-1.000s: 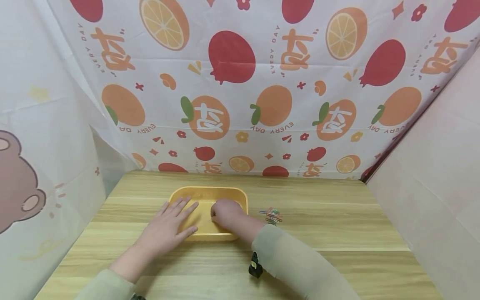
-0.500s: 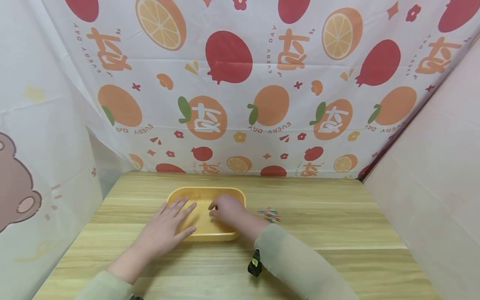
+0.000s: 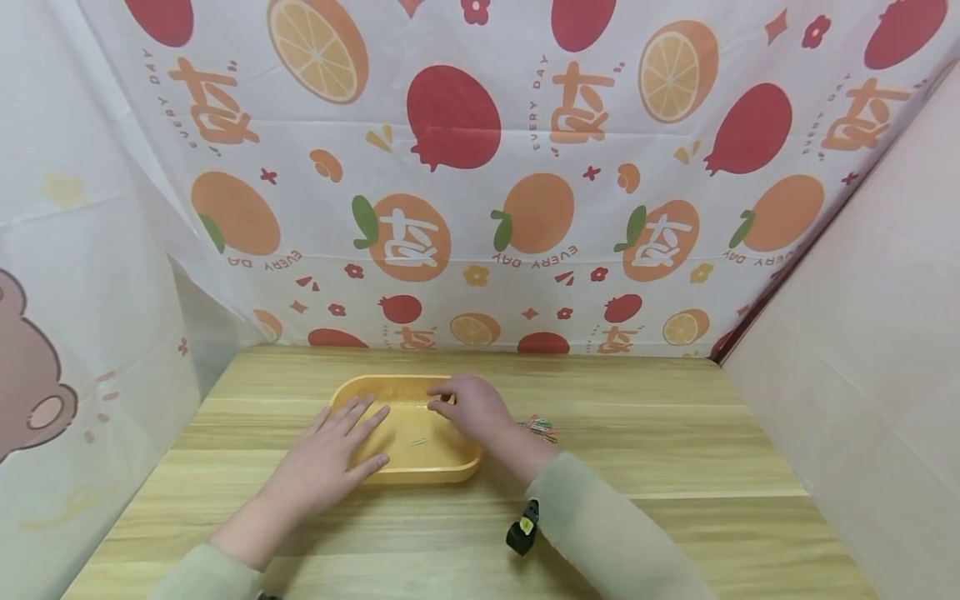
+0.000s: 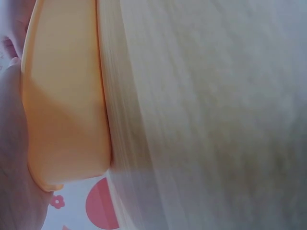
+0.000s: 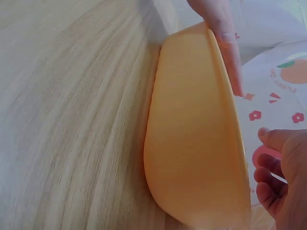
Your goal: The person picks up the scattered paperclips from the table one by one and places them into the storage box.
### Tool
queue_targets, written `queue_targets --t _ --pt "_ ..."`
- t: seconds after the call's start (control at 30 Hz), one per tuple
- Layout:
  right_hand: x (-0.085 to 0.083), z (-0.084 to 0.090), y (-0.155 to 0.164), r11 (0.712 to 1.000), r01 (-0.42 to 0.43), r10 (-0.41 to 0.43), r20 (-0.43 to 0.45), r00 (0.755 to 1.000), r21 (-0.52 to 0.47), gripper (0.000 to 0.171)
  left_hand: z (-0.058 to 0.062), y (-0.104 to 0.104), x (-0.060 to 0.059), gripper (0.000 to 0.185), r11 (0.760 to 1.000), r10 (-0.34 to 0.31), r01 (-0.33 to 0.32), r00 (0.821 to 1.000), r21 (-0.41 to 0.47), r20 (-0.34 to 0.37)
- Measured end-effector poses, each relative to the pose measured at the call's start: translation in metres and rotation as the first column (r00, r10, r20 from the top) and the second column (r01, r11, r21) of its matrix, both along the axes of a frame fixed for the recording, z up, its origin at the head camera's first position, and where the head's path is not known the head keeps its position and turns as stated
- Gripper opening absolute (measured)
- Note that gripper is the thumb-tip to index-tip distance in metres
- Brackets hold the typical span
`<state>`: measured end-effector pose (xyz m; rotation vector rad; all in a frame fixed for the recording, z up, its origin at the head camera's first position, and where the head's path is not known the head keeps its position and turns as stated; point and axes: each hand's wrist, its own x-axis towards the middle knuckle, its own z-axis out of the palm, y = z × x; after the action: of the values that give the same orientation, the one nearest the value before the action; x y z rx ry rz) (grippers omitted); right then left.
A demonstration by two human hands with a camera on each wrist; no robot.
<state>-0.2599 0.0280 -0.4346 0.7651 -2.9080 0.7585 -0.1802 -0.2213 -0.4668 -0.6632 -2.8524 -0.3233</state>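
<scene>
A shallow yellow tray lies on the wooden table. My left hand rests flat on the tray's left rim with straight, spread fingers; the right wrist view shows those fingers on the rim of the tray. My right hand hovers over the tray's far right part, fingers loosely curled, and I see nothing in it. One small paper clip lies inside the tray. A heap of coloured paper clips sits on the table just right of the tray, partly hidden by my right wrist.
Printed fruit-pattern cloth walls off the back, a bear-print sheet the left and a pale pink sheet the right. A black camera mount hangs under my right sleeve. Bare wood lies beside the tray.
My right hand has lifted off the tray floor and moved toward the tray's far right rim, uncovering a clip on the tray floor. The left hand has stayed on the rim.
</scene>
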Motion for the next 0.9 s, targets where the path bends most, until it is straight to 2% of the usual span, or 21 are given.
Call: queue_targets --t 0.33,0.77,0.9 --pt "0.002 0.001 0.031 0.991 0.028 -0.031 -0.024 0.999 -0.134 0.027 -0.001 0.001 0.001 0.070 1.000 0.001 -0.001 1.000 0.010 -0.008" --pt "0.004 -0.013 0.075 0.973 0.112 -0.115 -0.001 0.993 -0.203 0.025 -0.002 0.000 -0.001 0.072 1.000 -0.004 0.005 1.000 0.010 -0.019" --pt "0.006 -0.019 0.089 0.964 0.165 -0.161 0.035 0.986 -0.209 0.026 -0.003 0.000 -0.001 0.072 1.000 -0.007 0.007 1.000 0.010 -0.018"
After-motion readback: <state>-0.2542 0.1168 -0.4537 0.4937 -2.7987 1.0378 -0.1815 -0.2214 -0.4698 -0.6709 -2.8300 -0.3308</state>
